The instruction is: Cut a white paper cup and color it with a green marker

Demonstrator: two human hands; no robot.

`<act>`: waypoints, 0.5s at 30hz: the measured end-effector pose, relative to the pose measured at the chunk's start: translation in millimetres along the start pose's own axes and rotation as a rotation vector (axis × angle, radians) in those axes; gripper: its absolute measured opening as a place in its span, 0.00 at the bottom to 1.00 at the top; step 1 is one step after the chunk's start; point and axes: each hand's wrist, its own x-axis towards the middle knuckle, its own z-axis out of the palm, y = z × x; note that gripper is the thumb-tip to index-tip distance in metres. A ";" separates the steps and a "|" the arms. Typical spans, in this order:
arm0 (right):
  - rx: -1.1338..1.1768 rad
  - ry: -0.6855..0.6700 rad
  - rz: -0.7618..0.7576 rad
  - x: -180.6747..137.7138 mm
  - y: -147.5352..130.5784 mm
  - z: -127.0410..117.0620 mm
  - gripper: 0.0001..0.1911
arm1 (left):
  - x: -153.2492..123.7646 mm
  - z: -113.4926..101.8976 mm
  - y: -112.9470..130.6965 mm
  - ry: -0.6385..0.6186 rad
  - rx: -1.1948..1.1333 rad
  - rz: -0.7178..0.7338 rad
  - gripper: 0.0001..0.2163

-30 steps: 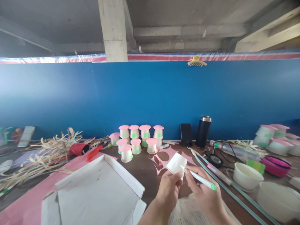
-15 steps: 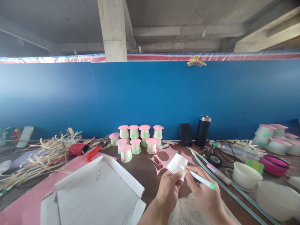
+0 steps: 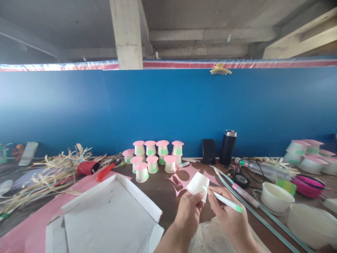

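Note:
My left hand [image 3: 188, 212] pinches a small white paper cup [image 3: 197, 183], held upside down and tilted above the brown table. My right hand [image 3: 229, 218] grips a white pen with a green end [image 3: 223, 200], its tip touching the cup's side. Just beyond the cup lies a pink paper sheet with round holes cut out [image 3: 184, 177]. Farther back stand several white cups with pink caps and green patches [image 3: 154, 156].
An open white cardboard box [image 3: 105, 214] lies at the lower left on pink paper. Dry straw and a red tool [image 3: 105, 171] are left. A black flask [image 3: 228, 147], a phone [image 3: 209, 151], white bowls [image 3: 276, 196] and more capped cups [image 3: 305, 151] are right.
The cup in my left hand has turned and shifted very slightly. Both hands stay in nearly the same place, the pen tip still at the cup.

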 end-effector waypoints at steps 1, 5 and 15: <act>-0.003 0.002 0.000 0.1 0.2 0.1 0.07 | 0.2 -0.1 0.1 -0.001 -0.005 0.001 0.13; -0.011 0.003 0.006 -0.5 1.4 0.7 0.08 | 0.3 -1.3 0.5 -0.024 -0.030 0.000 0.14; -0.025 0.005 -0.026 1.7 -0.5 -1.0 0.08 | 1.1 -2.1 1.0 0.025 -0.063 -0.028 0.17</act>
